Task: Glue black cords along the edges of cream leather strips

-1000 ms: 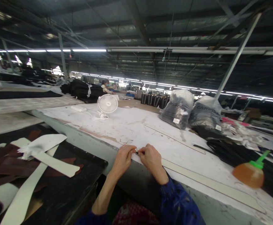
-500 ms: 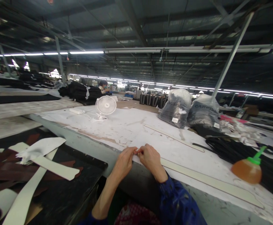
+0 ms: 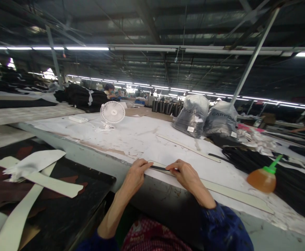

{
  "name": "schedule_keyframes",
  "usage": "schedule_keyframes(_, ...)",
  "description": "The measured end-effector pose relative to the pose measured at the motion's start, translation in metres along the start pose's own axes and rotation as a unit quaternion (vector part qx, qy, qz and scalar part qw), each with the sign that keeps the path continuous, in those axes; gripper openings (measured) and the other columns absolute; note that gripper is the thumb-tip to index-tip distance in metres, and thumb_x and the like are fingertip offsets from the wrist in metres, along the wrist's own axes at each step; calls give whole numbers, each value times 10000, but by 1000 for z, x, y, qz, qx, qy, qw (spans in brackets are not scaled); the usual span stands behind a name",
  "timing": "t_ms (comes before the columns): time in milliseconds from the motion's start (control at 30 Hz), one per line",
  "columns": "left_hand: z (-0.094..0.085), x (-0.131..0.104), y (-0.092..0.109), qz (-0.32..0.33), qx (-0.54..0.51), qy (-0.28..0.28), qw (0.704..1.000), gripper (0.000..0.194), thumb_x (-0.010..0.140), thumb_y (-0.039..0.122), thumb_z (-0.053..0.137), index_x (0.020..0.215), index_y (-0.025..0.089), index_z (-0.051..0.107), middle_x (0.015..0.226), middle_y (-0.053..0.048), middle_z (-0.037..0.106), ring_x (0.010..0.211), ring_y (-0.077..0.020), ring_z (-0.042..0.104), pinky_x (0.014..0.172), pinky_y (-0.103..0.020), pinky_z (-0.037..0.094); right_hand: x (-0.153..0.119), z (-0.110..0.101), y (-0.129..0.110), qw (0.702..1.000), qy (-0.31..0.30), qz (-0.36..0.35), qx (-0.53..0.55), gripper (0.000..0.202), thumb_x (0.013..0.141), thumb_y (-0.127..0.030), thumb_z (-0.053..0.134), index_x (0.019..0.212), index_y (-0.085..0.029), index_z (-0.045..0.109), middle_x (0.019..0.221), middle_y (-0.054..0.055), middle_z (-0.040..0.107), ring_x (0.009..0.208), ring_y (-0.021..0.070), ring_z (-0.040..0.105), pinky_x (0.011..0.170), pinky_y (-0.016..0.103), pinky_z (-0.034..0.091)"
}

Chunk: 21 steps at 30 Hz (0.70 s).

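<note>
A narrow black strip (image 3: 158, 168) runs between my two hands near the front edge of the white-covered table (image 3: 139, 137). My left hand (image 3: 135, 175) pinches its left end. Farther along to the right, the fingers of my right hand (image 3: 185, 174) are closed on the same strip. Under and beside it lies a long cream strip with a dark edge (image 3: 237, 194), which reaches past my right wrist toward the lower right. Behind my hands rests a thinner cream strip (image 3: 190, 149), flat on the table.
A squeeze bottle of amber liquid with a green nozzle (image 3: 262, 179) stands at right beside piled black strips (image 3: 285, 188). Plastic-wrapped bags (image 3: 192, 116) and a white fan (image 3: 112, 112) stand farther back. Cream and brown cut pieces (image 3: 45, 174) cover a black surface at left.
My hands, close together before, are now apart; the right has slid rightward along the edge. The black strip shows between them. The view has shifted slightly to the right.
</note>
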<state>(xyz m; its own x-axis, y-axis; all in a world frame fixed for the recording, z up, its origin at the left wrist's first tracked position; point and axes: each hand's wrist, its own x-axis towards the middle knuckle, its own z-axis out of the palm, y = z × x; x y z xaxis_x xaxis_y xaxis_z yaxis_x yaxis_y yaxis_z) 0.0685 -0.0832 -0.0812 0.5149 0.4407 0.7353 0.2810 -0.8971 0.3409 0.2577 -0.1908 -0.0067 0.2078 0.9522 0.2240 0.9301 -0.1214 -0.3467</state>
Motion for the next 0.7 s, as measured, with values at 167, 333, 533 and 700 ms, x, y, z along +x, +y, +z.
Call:
schedule_keyframes(167,6,-1,-3,7,37,-7,999,458,867,1,336,1045,215,701,885,-63,576,846,-177,505,772,-309,457,-5,3,0,1000,-8,-3,-10,302,861,-178,511,971,-349,735,963,-2,647,889,163,610,736,261,428)
schedule_keyframes(333,8,-1,-1,18,50,-9,999,429,889,37,351,1036,227,706,875,-64,568,839,-181,497,765,-321,444,-6,6,0,1000,-7,-2,-26,308,866,-174,515,955,-367,738,965,-6,646,853,155,615,700,252,423)
schedule_keyframes(533,-8,2,-4,-45,-25,25,998,459,829,0,334,1007,209,701,902,-52,616,901,-185,544,842,-355,455,-6,7,-1,998,-13,-6,-55,315,858,-165,516,921,-371,747,945,-1,638,841,151,614,677,235,411)
schedule_keyframes(700,-14,8,12,-111,-102,98,984,395,848,53,330,1061,185,636,960,-55,625,922,-180,569,832,-345,468,-3,6,-3,999,-20,-10,-48,329,845,-151,509,930,-360,749,959,4,647,877,169,619,726,245,429)
